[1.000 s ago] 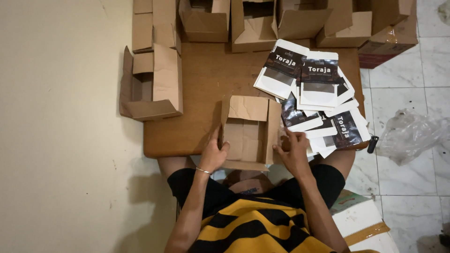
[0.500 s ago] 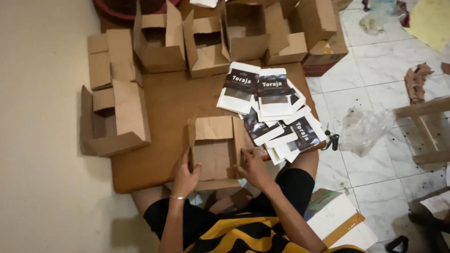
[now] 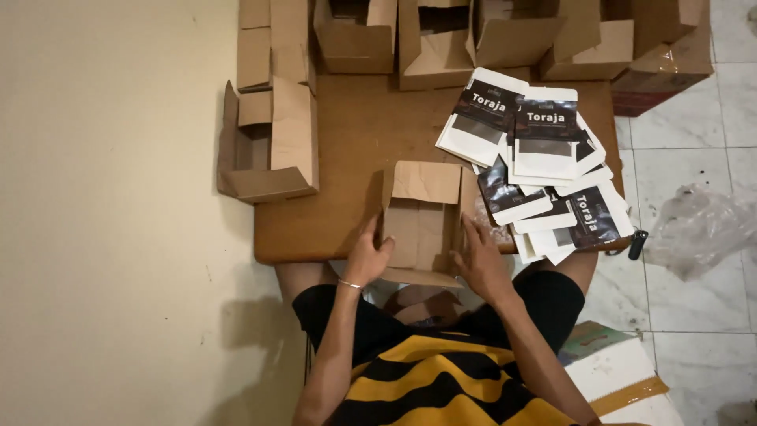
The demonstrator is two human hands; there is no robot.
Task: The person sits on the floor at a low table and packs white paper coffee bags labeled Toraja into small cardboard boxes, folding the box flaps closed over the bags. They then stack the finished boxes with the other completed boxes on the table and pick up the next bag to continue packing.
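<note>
A small open cardboard box (image 3: 422, 221) is held at the near edge of a low brown table (image 3: 347, 150), just below the centre of the view, its top flaps standing up and its inside showing only bare cardboard. The left hand (image 3: 367, 256) is pressed against the box's wall at 9 o'clock, fingers curled on the edge, and the right hand (image 3: 478, 256) is laid flat and spread against the wall at 3 o'clock; nothing else is carried in either hand. Bare tabletop is left at 10 to 11 o'clock of the box, the only open stretch of the surface. At 2 o'clock, touching or nearly touching the box, a loose overlapping heap of black-and-white pouches (image 3: 540, 170) is spread to the table's right edge. At 9 to 10 o'clock a larger folded box (image 3: 272, 146) lies tipped over the table's left edge, beside the pale wall. Along the far edge at 12 o'clock a row of open cartons (image 3: 473, 35) is lined up; their contents cannot be made out. On the tiled floor at 3 o'clock a crumpled clear plastic bag (image 3: 698, 229) lies well apart.
</note>
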